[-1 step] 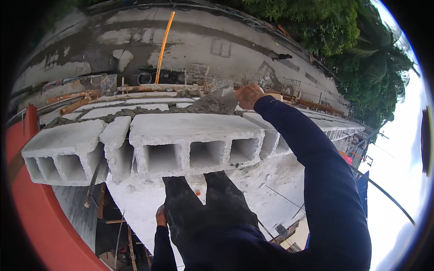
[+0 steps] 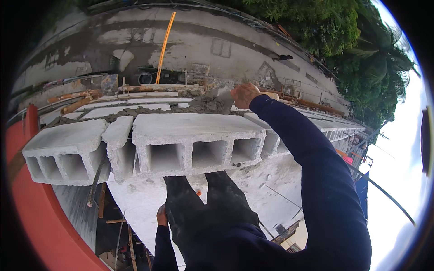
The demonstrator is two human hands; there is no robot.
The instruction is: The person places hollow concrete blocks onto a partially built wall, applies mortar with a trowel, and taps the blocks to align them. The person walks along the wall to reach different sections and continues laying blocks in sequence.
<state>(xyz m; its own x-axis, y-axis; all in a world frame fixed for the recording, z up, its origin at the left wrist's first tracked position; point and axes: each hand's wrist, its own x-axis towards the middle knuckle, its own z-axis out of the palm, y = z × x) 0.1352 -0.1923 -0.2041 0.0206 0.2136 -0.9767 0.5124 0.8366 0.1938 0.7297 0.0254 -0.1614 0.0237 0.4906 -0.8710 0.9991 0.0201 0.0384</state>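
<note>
My right hand (image 2: 244, 95) reaches forward over the wall and is closed round the handle of a trowel. The trowel's grey blade (image 2: 223, 93) meets wet mortar (image 2: 204, 105) behind the front row of blocks. Just on the near side of it lies a wide hollow concrete block (image 2: 194, 124), its cavities facing me. A narrow block piece (image 2: 118, 132) and another hollow block (image 2: 65, 135) sit to its left. Down beside my left thigh hangs my left hand (image 2: 162, 216); its fingers are mostly hidden.
Bent rebar (image 2: 96, 183) sticks out below the left block. A red curved beam (image 2: 43, 198) borders the left. Far below lies a paved street (image 2: 181, 36), with an orange pole (image 2: 165, 47) rising from there. Trees (image 2: 312, 27) stand at far right.
My right hand has shifted slightly left with the trowel, pushing along the mortar. The left hand stays beside the thigh.
</note>
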